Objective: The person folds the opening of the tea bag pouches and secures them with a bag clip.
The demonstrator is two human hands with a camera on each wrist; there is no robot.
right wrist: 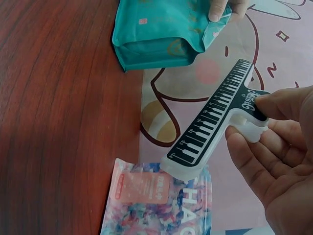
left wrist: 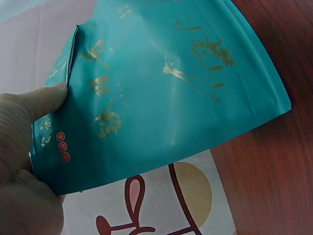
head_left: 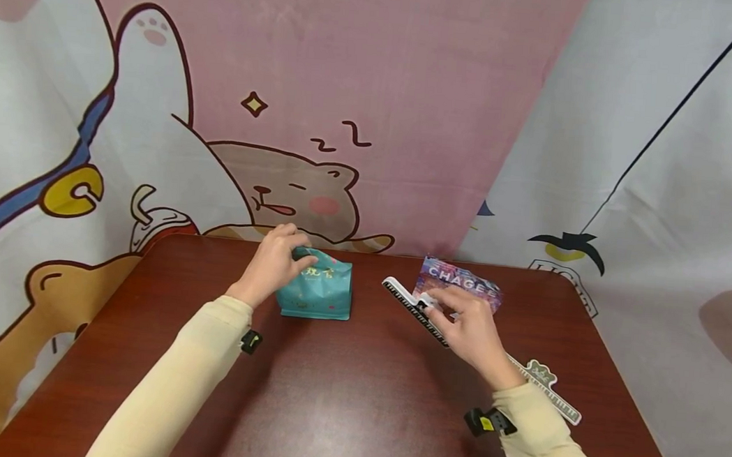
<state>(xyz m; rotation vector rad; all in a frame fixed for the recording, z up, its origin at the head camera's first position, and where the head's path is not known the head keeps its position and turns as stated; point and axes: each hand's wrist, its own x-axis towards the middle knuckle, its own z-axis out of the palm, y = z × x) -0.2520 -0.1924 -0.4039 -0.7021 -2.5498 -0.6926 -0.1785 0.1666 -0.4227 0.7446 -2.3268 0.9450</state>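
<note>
Both grips are occupied: my left hand (head_left: pixel 278 259) pinches the top of a teal bag (head_left: pixel 316 295), and my right hand (head_left: pixel 470 326) pinches a piano-key clip (right wrist: pixel 210 117) by its handle. Beneath is a brown table (head_left: pixel 330 408), its far edge meeting a printed backdrop (head_left: pixel 444 86). On it stands the bag, to the left of the held clip and apart from it; my left hand is the nearer, in contact at the top. The clip's long axis slants from far left to near right, its far end being closer to the bag. Contents of the bag are not visible. A smaller CHAGEE packet (head_left: pixel 463 279) rests beyond the clip, near the far edge; contents likewise concealed. A second clip (head_left: pixel 545 388) lies on the table, right of my right hand.
</note>
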